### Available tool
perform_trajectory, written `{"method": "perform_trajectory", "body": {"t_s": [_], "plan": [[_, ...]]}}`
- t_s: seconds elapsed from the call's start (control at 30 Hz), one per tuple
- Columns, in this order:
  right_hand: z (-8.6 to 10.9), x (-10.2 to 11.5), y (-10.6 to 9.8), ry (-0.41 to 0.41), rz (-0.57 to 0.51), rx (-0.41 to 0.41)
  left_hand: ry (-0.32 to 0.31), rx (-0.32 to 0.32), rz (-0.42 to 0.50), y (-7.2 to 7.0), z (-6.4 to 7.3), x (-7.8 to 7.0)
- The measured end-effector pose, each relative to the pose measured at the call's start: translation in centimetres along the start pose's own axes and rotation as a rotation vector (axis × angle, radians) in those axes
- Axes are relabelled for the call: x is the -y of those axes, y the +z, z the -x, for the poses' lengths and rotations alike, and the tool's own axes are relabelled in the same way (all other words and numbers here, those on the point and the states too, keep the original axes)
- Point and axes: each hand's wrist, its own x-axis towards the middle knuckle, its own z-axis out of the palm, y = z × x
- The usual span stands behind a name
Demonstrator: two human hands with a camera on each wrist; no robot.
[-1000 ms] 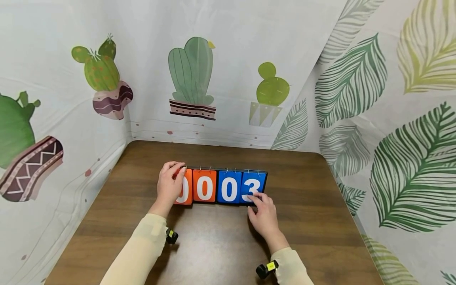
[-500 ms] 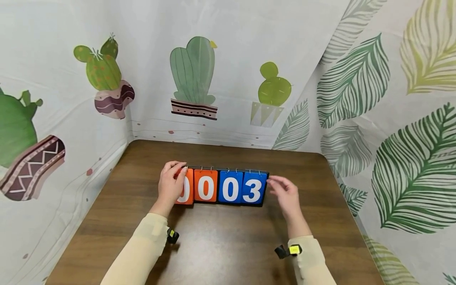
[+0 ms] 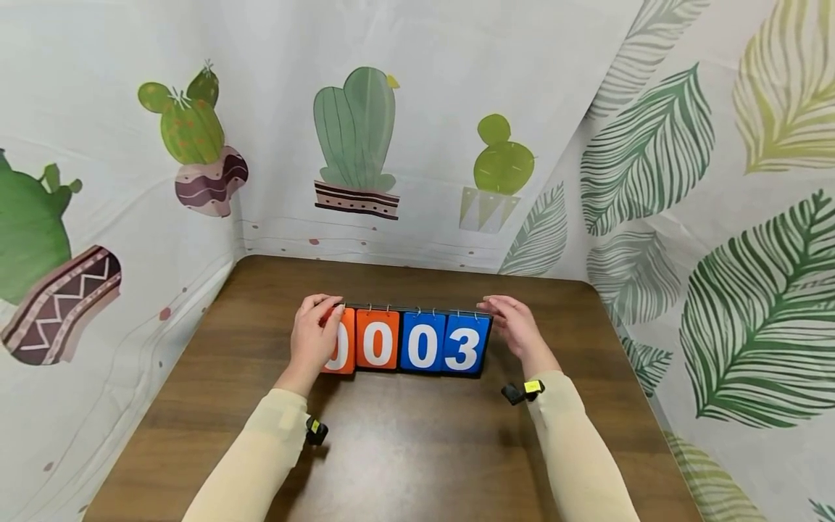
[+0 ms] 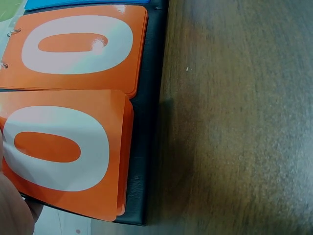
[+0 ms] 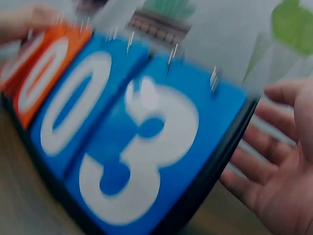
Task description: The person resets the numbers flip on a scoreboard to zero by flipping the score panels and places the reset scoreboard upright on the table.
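A tabletop flip scoreboard stands on the table, with orange number cards (image 3: 377, 341) on the left and blue number cards (image 3: 464, 346) on the right, reading 0 0 0 3. Its black backing (image 4: 154, 63) shows along the lower edge, and metal rings (image 5: 172, 55) hold the cards at the top. My left hand (image 3: 313, 341) grips the scoreboard's upper left corner and covers part of the first orange card. At the upper right corner is my right hand (image 3: 515, 324), thumb tip right at the edge, fingers loosely extended beside and behind the board.
The scoreboard is on a brown wooden table (image 3: 404, 449) with rounded far corners. White fabric (image 3: 430, 87) printed with cacti and leaves hangs behind and beside it. A small black strap device (image 3: 524, 391) sits on each wrist over pale yellow sleeves.
My right hand has left the front of the blue 3 card, moved right past the board's side, then up to its upper right corner. The left hand has stayed put.
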Motion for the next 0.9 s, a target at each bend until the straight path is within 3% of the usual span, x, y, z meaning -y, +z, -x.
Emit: {"method": "perform_trajectory", "body": {"t_s": [0.17, 0.3, 0.4, 0.57, 0.73, 0.9], "plan": [[-2.1, -1.4, -0.1, 0.093, 0.190, 0.078, 0.004, 0.004, 0.000, 0.0, 0.1, 0.0], [-3.1, -1.4, -0.4, 0.184, 0.383, 0.157, 0.008, -0.005, -0.001, 0.0, 0.1, 0.1], [-3.8, -1.1, -0.6, 0.236, 0.468, 0.211, 0.010, -0.006, -0.003, 0.0, 0.0, 0.1], [-4.8, -0.4, -0.2, 0.243, 0.605, 0.308, 0.005, -0.003, -0.004, 0.0, 0.0, 0.1], [-5.1, 0.1, 0.4, 0.273, 0.714, 0.302, 0.001, -0.001, -0.003, 0.0, 0.1, 0.0], [-5.3, 0.2, 0.6, 0.268, 0.738, 0.299, -0.002, -0.001, -0.006, -0.1, 0.1, 0.0]]}}
